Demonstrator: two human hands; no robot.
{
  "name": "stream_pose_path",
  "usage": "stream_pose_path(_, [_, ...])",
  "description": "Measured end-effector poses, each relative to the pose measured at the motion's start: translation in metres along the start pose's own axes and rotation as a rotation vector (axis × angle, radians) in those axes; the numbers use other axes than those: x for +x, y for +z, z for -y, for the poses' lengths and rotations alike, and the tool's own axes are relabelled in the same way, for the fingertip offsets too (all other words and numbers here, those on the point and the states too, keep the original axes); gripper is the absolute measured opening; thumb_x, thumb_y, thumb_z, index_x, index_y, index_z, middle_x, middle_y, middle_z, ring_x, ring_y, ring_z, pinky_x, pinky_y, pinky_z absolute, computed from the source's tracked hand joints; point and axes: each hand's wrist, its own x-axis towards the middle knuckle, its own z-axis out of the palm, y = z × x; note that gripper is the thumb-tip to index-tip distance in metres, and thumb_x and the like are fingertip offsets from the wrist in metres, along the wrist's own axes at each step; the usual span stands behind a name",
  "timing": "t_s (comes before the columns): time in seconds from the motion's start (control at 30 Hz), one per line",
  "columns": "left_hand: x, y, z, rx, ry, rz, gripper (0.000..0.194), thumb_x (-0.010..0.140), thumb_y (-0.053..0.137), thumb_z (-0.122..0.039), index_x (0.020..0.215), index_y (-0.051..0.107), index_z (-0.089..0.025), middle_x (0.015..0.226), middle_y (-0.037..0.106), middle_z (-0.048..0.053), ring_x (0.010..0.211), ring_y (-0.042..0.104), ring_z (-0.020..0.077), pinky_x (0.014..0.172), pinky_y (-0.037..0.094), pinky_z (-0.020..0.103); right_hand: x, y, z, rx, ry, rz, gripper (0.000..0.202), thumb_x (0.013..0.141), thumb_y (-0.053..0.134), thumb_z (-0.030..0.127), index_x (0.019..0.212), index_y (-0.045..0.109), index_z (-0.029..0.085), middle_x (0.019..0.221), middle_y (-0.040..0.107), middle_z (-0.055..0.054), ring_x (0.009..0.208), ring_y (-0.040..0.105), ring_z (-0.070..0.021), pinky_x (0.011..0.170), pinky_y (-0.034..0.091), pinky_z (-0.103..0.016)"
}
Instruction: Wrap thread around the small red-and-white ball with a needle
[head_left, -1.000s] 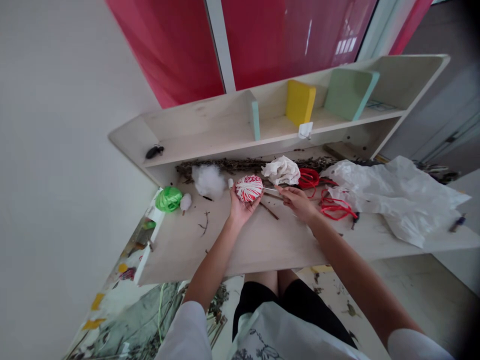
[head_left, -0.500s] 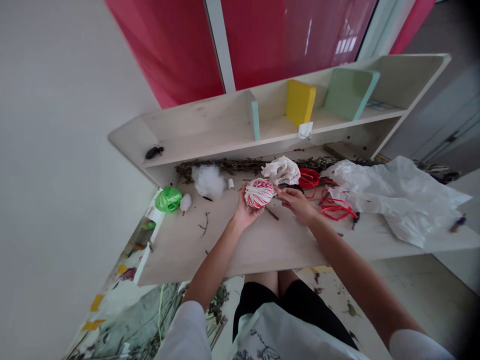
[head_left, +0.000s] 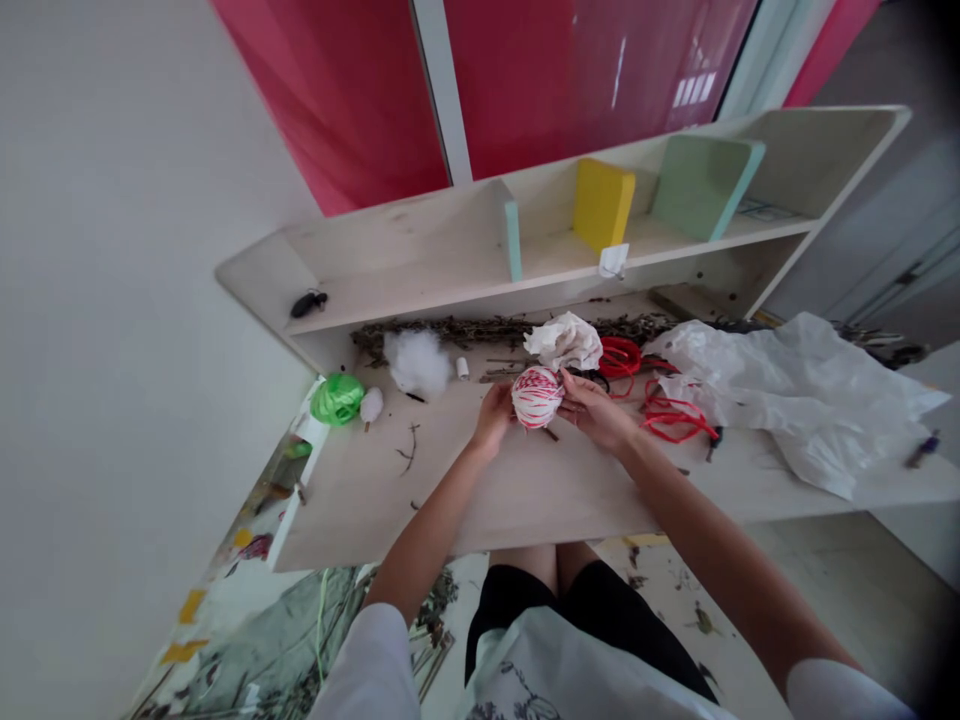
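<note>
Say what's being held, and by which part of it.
A red-and-white wound ball, by its opposite sides: left grip at its left, right grip at its right.

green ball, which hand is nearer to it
Left. The left hand is right of the green ball; the right hand is farther right, past the red-and-white ball.

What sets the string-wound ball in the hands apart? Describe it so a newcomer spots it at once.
Start at the pale desk below the shelf. Near its middle, the left hand and right hand hold a round, string-wound ball between them. Its mixed red and white strands set it apart from the green ball at the desk's left end and the crumpled white wad just behind.
</note>
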Motion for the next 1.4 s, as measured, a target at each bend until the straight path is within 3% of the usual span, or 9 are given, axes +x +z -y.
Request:
stream_pose_path(0.07, [0.0, 0.0, 0.001, 0.159, 0.124, -0.051, 0.013, 0.072, 0.069, -0.017, 0.084, 0.063, -0.018, 0.062, 0.065, -0.003, 0.05, 0.056, 0.0096, 0.05, 0.041, 0.018, 0.0, 0.001, 0.002, -0.002, 0.003, -0.018, 0.043, 0.056, 0.081, 0.055, 0.068, 0.055, 0.022, 0.06, 0.051, 0.004, 0.056, 0.048, -0.0099, 0.057, 0.041, -0.024])
stream_pose_path(0.13, [-0.001, 0.0, -0.001, 0.242, 0.154, -0.046, 0.013, 0.072, 0.07, -0.025, 0.078, 0.062, -0.017, 0.061, 0.065, -0.001, 0.052, 0.058, 0.0116, 0.05, 0.042, 0.019, 0.0, 0.001, 0.003, -0.008, -0.003, -0.031, 0.045, 0.054, 0.081, 0.055, 0.068, 0.055, 0.022, 0.061, 0.052, 0.004, 0.057, 0.049, -0.0101, 0.057, 0.041, -0.024])
stream_pose_path(0.23, [-0.004, 0.004, -0.007, 0.213, 0.102, 0.022, 0.038, 0.075, 0.064, -0.053, 0.086, 0.065, -0.016, 0.077, 0.071, 0.006, 0.072, 0.067, 0.0184, 0.061, 0.05, 0.025, 0.001, -0.002, 0.002, -0.03, -0.027, -0.037, 0.045, 0.055, 0.081, 0.055, 0.067, 0.054, 0.022, 0.061, 0.051, 0.003, 0.057, 0.048, -0.01, 0.056, 0.04, -0.024])
stream_pose_path(0.3, [-0.007, 0.006, -0.008, 0.212, 0.096, 0.09, 0.051, 0.07, 0.064, -0.061, 0.097, 0.065, -0.018, 0.092, 0.072, 0.008, 0.085, 0.067, 0.0212, 0.07, 0.053, 0.029, 0.001, -0.002, 0.0, -0.047, -0.038, -0.025, 0.044, 0.057, 0.08, 0.054, 0.066, 0.053, 0.021, 0.06, 0.049, 0.004, 0.056, 0.044, -0.0088, 0.055, 0.038, -0.023])
stream_pose_path(0.47, [-0.011, 0.01, -0.005, 0.31, 0.125, 0.146, 0.061, 0.059, 0.081, -0.045, 0.112, 0.062, -0.021, 0.103, 0.07, 0.007, 0.089, 0.066, 0.02, 0.078, 0.053, 0.031, -0.001, 0.0, -0.002, -0.049, 0.0, 0.04, 0.04, 0.063, 0.078, 0.05, 0.065, 0.053, 0.019, 0.055, 0.038, 0.007, 0.05, 0.032, -0.0056, 0.052, 0.032, -0.021])
stream_pose_path(0.63, [-0.007, 0.006, -0.008, 0.159, -0.005, 0.135, 0.051, 0.07, 0.071, -0.05, 0.112, 0.062, -0.021, 0.104, 0.07, 0.008, 0.084, 0.068, 0.0189, 0.074, 0.056, 0.031, 0.001, -0.002, -0.003, -0.016, 0.017, 0.038, 0.04, 0.061, 0.08, 0.048, 0.067, 0.053, 0.019, 0.057, 0.038, 0.007, 0.05, 0.029, -0.0052, 0.052, 0.029, -0.022])
stream_pose_path(0.77, [-0.005, 0.004, -0.015, 0.016, -0.096, 0.154, 0.057, 0.08, 0.053, -0.062, 0.113, 0.062, -0.017, 0.104, 0.07, 0.012, 0.085, 0.069, 0.02, 0.072, 0.055, 0.029, 0.002, -0.005, 0.0, 0.002, -0.014, 0.01, 0.038, 0.06, 0.08, 0.046, 0.07, 0.054, 0.02, 0.058, 0.039, 0.008, 0.048, 0.025, -0.0054, 0.05, 0.027, -0.023])
stream_pose_path(1.0, [-0.004, 0.003, -0.023, -0.099, -0.16, 0.052, 0.051, 0.085, 0.048, -0.052, 0.125, 0.054, -0.021, 0.094, 0.071, 0.008, 0.078, 0.069, 0.0204, 0.063, 0.055, 0.028, 0.0, -0.004, 0.006, 0.017, -0.036, -0.012, 0.038, 0.059, 0.081, 0.045, 0.072, 0.055, 0.02, 0.058, 0.04, 0.008, 0.047, 0.023, -0.0049, 0.048, 0.025, -0.023])
stream_pose_path(1.4, [-0.005, -0.002, -0.022, -0.184, -0.203, 0.201, 0.05, 0.086, 0.043, -0.05, 0.119, 0.057, -0.016, 0.095, 0.071, 0.011, 0.075, 0.07, 0.0217, 0.062, 0.056, 0.031, 0.003, -0.005, 0.005, 0.058, 0.001, -0.059, 0.043, 0.054, 0.084, 0.043, 0.064, 0.05, 0.02, 0.055, 0.034, 0.009, 0.046, 0.023, -0.0038, 0.049, 0.027, -0.021])
